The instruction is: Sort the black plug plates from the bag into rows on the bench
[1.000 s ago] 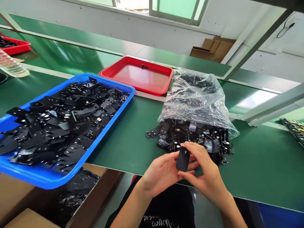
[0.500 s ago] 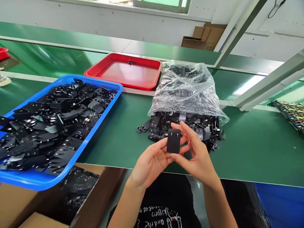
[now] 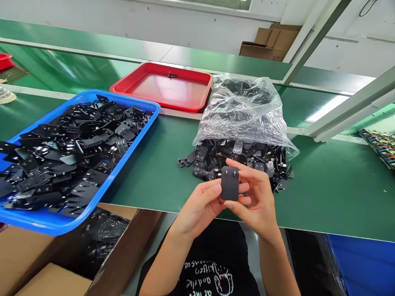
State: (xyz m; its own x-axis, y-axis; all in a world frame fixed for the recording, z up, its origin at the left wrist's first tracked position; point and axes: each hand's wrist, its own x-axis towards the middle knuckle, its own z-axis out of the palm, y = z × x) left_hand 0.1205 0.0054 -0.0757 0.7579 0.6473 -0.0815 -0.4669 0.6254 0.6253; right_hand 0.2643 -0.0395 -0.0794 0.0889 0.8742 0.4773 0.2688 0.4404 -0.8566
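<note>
Between my two hands, near the front edge of the bench, stands a flat black plug plate (image 3: 230, 189) with rounded corners and two small metal prongs near its top. My right hand (image 3: 257, 197) pinches it, thumb at the bottom edge and a finger at the upper right. On its left edge rests the thumb of my left hand (image 3: 202, 205), whose other fingers are partly hidden behind it. Just beyond my hands, a heap of similar black plates (image 3: 206, 160) spills from a clear plastic bag (image 3: 243, 115).
A blue tray (image 3: 123, 166) full of black pieces stands at left. Behind it sits a red tray (image 3: 182, 92) with one small black piece. A slanted metal post (image 3: 348, 109) rises at right, near a stack of multicoloured items (image 3: 378, 144). Cardboard boxes (image 3: 52, 283) stand below the bench.
My left thumb has come onto the plate's left edge, where that hand was more open before. The plate still faces me in my right hand's pinch. The view has shifted slightly.
</note>
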